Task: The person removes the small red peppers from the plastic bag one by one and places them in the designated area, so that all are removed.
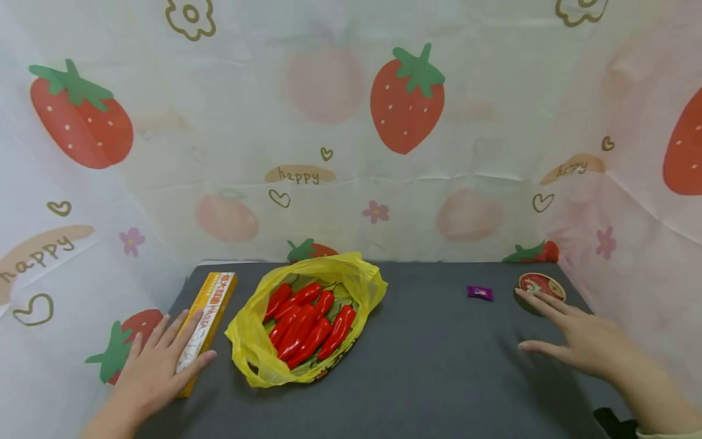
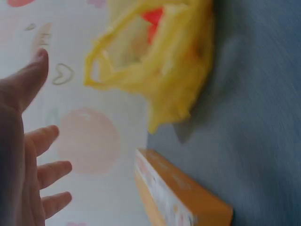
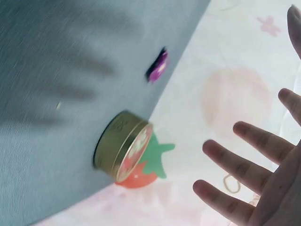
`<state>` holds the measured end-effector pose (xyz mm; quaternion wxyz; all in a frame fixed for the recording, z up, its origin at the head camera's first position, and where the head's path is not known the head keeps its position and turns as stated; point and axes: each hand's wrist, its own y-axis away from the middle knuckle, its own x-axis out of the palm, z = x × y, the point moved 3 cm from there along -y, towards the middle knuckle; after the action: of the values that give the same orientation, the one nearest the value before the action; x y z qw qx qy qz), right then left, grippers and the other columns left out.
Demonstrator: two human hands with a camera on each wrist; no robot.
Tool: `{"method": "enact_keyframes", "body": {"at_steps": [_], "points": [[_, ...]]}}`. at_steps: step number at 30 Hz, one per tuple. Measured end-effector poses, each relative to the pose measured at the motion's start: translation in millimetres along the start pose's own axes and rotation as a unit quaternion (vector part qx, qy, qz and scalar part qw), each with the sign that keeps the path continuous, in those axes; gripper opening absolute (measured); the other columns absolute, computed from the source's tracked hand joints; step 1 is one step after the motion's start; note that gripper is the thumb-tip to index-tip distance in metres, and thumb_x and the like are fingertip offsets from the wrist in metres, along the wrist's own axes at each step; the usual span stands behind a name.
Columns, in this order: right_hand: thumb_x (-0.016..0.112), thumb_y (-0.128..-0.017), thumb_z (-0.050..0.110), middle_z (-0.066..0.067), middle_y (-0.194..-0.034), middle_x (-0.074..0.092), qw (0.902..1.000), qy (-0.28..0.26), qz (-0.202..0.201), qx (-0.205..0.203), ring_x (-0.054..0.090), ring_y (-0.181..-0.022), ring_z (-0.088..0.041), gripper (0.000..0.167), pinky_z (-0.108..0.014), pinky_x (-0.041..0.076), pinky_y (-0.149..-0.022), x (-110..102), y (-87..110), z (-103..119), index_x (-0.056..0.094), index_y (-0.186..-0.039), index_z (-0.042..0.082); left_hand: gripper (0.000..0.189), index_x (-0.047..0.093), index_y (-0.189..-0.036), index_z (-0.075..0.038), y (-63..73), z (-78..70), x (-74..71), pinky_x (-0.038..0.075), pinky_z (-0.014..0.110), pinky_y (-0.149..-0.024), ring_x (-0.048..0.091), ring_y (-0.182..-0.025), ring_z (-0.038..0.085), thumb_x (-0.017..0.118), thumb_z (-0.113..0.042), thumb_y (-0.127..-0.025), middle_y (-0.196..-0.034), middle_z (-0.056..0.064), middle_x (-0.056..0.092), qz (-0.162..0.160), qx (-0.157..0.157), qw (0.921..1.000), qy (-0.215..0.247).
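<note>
My left hand (image 1: 156, 366) spreads its fingers over the near left part of a yellow-orange pasta box (image 1: 219, 292), overlapping it in the head view. In the left wrist view the fingers stand apart from the box (image 2: 171, 188) and grip nothing. To the right of the box sits a crumpled yellow plastic bag (image 1: 249, 341), its mouth wide, with several glossy red chili peppers (image 1: 298, 329) inside. My right hand (image 1: 581, 335) has fingers extended, the fingertips overlapping a round tin (image 1: 548, 285) in the head view. The right wrist view shows that tin (image 3: 110, 146) apart from the fingers.
A small purple wrapped candy (image 1: 480, 292) lies left of the tin. The dark grey table (image 1: 417, 366) backs onto a hanging cloth (image 1: 340, 213) printed with strawberries, which also runs along both sides. Something black (image 1: 614, 422) shows beside the right forearm.
</note>
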<state>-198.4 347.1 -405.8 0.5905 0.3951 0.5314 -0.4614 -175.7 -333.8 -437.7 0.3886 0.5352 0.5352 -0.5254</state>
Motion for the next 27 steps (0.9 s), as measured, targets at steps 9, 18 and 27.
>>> {"method": "enact_keyframes", "body": {"at_steps": [9,18,27], "points": [[0.065,-0.087,0.067,-0.023,-0.153,0.046,0.997,-0.058,-0.047,-0.02,0.068,-0.105,-0.044,0.085,-0.054,0.054,-0.066,9,-10.6,24,0.028,-0.158,0.041,0.069,0.049,-0.139,-0.001,-6.4,-31.5,4.1,0.041,0.071,-0.097,0.058,-0.117,0.046,0.059,-0.054,-0.096,-0.13,0.027,0.062,-0.053,-0.02,0.9938,0.096],[0.065,-0.087,0.066,-0.01,-0.136,0.064,0.9926,-0.096,-0.062,-0.041,0.067,-0.113,-0.032,0.081,-0.061,0.054,-0.082,19,-27.7,55,0.035,-0.156,0.038,0.056,0.054,-0.116,-0.006,-8.4,-48.0,14.8,0.053,0.042,-0.076,0.066,-0.091,0.025,0.06,-0.058,-0.095,-0.099,0.008,0.069,-0.031,-0.1,0.9809,0.164],[0.063,-0.088,0.065,-0.004,-0.135,0.066,0.9874,-0.135,-0.051,-0.065,0.068,-0.113,-0.025,0.077,-0.056,0.055,-0.085,40,-45.2,89,0.04,-0.155,0.035,0.058,0.075,-0.085,-0.013,-21.7,-52.2,21.5,0.04,0.029,-0.058,0.054,-0.063,0.015,0.058,-0.068,-0.091,-0.067,-0.003,0.065,0.064,-0.167,0.9658,0.188]]}}
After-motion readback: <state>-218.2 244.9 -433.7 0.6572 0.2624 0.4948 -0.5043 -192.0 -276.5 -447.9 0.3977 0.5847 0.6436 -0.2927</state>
